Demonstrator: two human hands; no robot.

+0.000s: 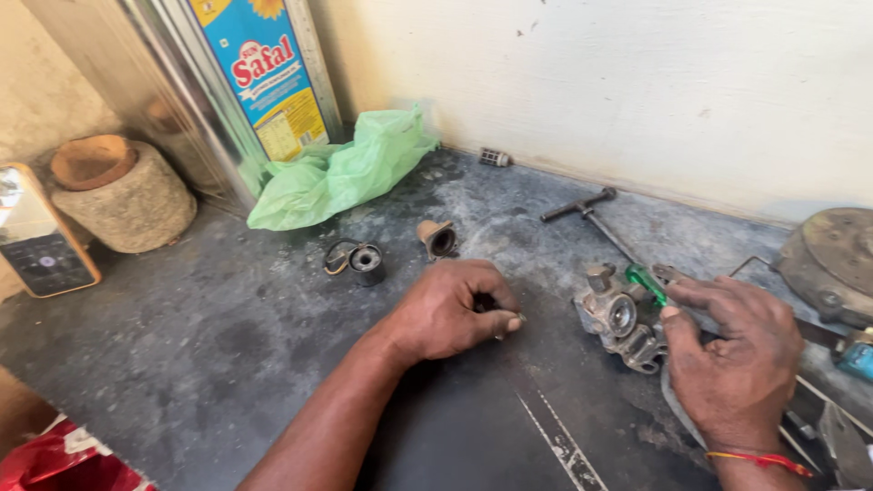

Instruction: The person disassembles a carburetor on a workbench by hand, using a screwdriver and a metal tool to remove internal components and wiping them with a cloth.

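Observation:
My left hand (pixel 450 311) rests on the dark grey floor (pixel 227 345), its fingers pinched shut on a small dark part that is mostly hidden. My right hand (pixel 732 350) grips a screwdriver with a green handle (pixel 646 283), its tip hidden from view. The grey metal carburetor body (pixel 621 318) lies just left of my right hand, touching its thumb. A T-handle wrench (pixel 587 211) lies behind the carburetor body.
A small black cylinder with a ring (pixel 356 260) and a brown cone-shaped piece (pixel 438 237) lie behind my left hand. A green plastic bag (pixel 344 171), a tall tin (pixel 241 82), a woven stand with a clay bowl (pixel 123 193), a phone (pixel 38 236) and a round metal cover (pixel 832 264) surround the spot.

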